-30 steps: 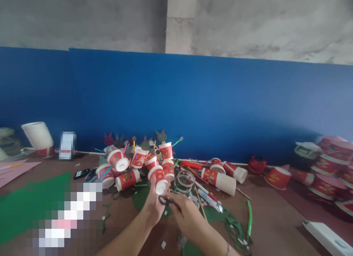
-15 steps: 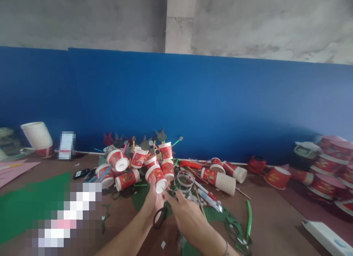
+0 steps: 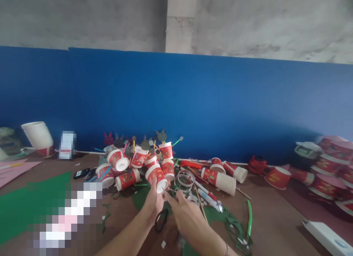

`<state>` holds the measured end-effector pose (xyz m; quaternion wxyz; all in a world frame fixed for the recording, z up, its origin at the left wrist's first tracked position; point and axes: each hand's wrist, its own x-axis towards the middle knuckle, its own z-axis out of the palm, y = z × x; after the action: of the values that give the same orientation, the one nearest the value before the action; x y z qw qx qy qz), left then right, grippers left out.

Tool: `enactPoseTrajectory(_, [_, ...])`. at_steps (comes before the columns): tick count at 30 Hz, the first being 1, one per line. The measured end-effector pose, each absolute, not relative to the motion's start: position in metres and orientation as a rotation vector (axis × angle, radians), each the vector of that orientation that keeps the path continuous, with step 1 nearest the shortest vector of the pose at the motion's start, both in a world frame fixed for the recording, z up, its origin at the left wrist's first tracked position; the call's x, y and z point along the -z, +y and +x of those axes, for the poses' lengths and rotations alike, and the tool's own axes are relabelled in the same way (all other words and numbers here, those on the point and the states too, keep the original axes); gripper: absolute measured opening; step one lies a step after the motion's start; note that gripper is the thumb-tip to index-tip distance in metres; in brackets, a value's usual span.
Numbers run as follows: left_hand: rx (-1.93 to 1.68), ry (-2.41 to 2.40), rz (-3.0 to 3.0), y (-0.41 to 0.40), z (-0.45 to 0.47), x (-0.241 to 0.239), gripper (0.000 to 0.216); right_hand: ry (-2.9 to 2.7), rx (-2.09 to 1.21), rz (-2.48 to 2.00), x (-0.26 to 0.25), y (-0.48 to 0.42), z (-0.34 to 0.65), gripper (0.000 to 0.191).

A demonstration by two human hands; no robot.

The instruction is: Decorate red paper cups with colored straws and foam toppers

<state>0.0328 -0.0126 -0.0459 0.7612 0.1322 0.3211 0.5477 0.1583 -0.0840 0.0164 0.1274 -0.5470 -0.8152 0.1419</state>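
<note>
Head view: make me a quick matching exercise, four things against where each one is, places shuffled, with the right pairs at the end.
1. Tilted red cup
2. Black-handled scissors
3. Nested cup stack
4. White box

A. In the right hand
B. At the view's lower right corner
C. On its side, beyond that hand
D. In the left hand

Pairs: 1-D, 2-A, 3-C, 4-B.

Grey wall [image 3: 82,20], perhaps concrete | blue partition [image 3: 193,109] | brown tabletop [image 3: 275,219]
</note>
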Motion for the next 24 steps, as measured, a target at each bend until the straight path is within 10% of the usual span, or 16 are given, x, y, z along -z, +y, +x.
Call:
enactPoseTrajectory(9, [-1.269, 0.734, 0.312, -0.015, 0.03, 0.047, 0.044, -1.059, -1.779, -1.223, -0.003, -0.062, 0.161, 0.019])
enactPoseTrajectory(19, [-1.224, 0.716, 0.277, -0.012, 0.032, 0.041, 0.052, -2.375, -0.399, -1.557, -0.008, -0.081, 0.156, 0.06])
enactPoseTrajectory(24, [-1.249, 0.736, 0.297, -0.012, 0.03, 0.049, 0.049, -1.613, -1.295, -1.31, 0.004, -0.068, 0.156, 0.024])
